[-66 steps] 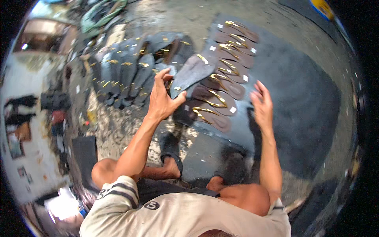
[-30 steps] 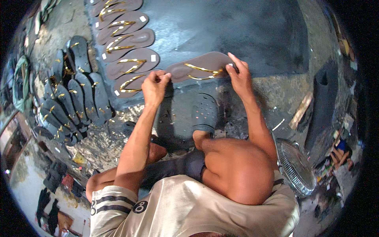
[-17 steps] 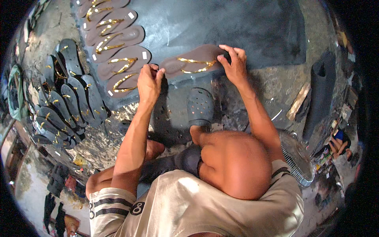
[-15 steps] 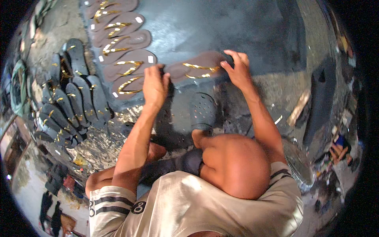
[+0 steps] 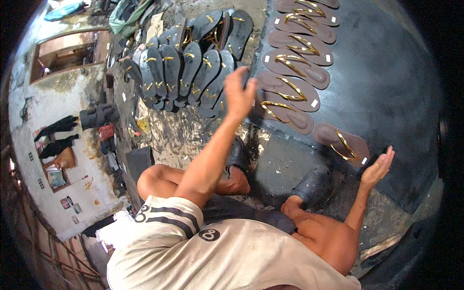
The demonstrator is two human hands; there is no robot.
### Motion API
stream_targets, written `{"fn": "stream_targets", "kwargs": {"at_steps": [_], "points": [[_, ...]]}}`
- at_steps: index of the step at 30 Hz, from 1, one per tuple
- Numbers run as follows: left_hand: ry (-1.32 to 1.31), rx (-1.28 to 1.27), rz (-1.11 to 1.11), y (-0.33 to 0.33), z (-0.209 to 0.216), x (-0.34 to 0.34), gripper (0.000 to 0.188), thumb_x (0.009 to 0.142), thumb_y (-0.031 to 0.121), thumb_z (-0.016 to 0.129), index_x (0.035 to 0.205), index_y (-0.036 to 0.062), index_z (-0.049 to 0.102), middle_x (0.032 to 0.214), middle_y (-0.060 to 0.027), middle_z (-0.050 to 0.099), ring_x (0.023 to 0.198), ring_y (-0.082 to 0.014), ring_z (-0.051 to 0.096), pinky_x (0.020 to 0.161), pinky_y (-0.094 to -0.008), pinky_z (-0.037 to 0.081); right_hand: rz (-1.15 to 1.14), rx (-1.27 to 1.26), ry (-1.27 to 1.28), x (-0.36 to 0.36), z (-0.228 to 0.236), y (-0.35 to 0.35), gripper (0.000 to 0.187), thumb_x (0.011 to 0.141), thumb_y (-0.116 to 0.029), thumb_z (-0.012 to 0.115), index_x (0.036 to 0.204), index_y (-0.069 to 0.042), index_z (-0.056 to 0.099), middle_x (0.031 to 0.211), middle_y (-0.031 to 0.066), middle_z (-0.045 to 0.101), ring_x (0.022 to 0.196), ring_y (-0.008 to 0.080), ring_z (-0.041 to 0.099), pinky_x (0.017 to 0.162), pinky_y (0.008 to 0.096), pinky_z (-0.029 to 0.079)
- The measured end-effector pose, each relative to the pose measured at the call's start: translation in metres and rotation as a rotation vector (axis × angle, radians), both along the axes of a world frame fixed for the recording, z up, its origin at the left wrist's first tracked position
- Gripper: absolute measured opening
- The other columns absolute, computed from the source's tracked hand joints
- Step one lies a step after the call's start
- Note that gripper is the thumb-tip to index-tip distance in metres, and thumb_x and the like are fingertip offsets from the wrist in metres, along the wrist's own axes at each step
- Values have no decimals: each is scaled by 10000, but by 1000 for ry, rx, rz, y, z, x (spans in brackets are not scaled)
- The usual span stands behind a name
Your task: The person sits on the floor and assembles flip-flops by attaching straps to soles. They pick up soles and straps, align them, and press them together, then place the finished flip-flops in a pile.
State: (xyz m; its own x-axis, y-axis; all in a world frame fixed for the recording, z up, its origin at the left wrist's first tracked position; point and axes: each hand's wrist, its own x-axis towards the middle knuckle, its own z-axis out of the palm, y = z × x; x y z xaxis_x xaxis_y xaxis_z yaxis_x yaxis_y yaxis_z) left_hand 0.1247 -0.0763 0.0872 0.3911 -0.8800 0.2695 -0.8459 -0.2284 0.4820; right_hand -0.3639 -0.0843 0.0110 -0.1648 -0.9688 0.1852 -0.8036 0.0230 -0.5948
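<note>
Both hands off the last brown sandal, now lying flat at the end of the row

The nearest brown sandal (image 5: 341, 143) with gold straps, pressed under both hands a moment ago, lies alone on the dark sheet (image 5: 386, 77), at five o'clock from the row of sandals (image 5: 295, 67). The right hand (image 5: 378, 167) hovers open and empty just beside its heel; the left hand (image 5: 238, 94), fingers spread, has swung up toward the dark stacked soles (image 5: 183, 72) at ten o'clock. This placement looks finished.

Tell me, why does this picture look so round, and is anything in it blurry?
Head view: the fisheye lens bends everything toward a black rim. The left hand is smeared by motion blur, while the brown sandals and the right hand look sharper. Daylight is soft, with faint sheen on the dark mat.
</note>
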Motion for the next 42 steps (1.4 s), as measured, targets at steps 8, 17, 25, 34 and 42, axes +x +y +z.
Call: {"fn": "stream_targets", "kwargs": {"at_steps": [8,17,25,34,42], "points": [[174,374,771,99,-31,113,614,731,375,817,1126,-9,546,1105,-186,556,1055,-333,541,941,-433,431,23,-53,-145,14,31,-49,467,1059,-307,354,1358,13,517,1445,187,465,1382,330,369,1144,438,265],[-107,4,1016,80,40,188,773,738,409,791,1355,144,408,1346,-162,460,1271,-390,417,1053,-528,331,67,-41,-62,-20,23,-32,520,1063,-378,343,1369,7,510,1435,215,458,1366,334,388,1117,444,321],[-267,217,835,38,105,277,871,711,466,800,1418,168,389,1376,-174,487,1299,-394,420,1058,-530,354,-2,-18,0,-42,25,-32,476,1053,-338,405,1353,13,520,1435,210,459,1352,338,404,1112,447,320],[-114,136,12,-120,86,249,925,761,367,787,1467,69,270,1302,-275,537,1212,-432,522,1033,-475,413,-29,20,-17,-6,41,-41,417,1022,-290,498,1341,-24,540,1467,197,413,1392,319,344,1123,435,299],[-295,509,-179,-182,29,258,1128,681,333,844,1535,127,137,1405,-307,444,1289,-445,459,1075,-461,389,-106,97,-129,-18,59,-28,438,1024,-287,505,1386,-41,492,1524,178,289,1404,293,323,1084,399,383]]}}
